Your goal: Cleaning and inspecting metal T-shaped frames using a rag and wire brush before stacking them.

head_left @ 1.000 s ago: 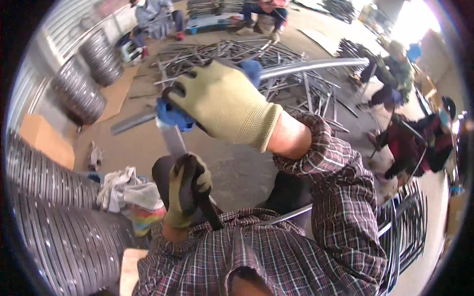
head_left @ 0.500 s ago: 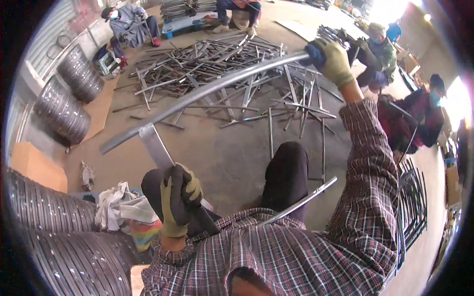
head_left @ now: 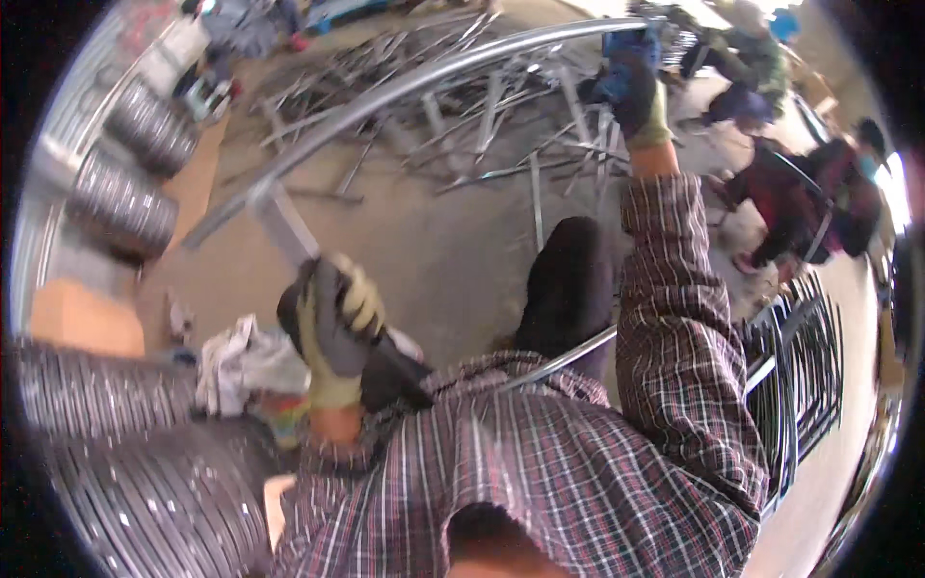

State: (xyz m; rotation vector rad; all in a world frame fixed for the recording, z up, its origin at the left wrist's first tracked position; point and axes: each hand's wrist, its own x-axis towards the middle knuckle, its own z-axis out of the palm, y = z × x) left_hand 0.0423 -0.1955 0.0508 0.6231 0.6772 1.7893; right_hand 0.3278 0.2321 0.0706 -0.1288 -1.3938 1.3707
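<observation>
A silver metal frame (head_left: 385,108) slants across in front of me, with a long tube and a flat bar (head_left: 286,223) branching off near its left end. My left hand (head_left: 332,313), in a yellow-green and dark grey glove, is closed around the flat bar. Up at the right end of the tube, my gloved right hand (head_left: 644,111) is closed on a blue cloth (head_left: 631,63) held against the tube's underside. Some blur hides its fingers in part. A shorter silver tube (head_left: 568,358) crosses my lap; whether it joins the frame is hidden.
A heap of loose metal frames (head_left: 482,106) covers the floor ahead. Stacked dark metal parts (head_left: 154,491) stand at my left, beside whitish rags (head_left: 241,361). More dark frames (head_left: 795,356) lean at my right. Several people sit around, one in dark red (head_left: 800,197) close on the right.
The frame and both hands have moved up and away from me. My right hand now sits beneath the tube, whose end shows beyond it. The whole view has shifted slightly.
</observation>
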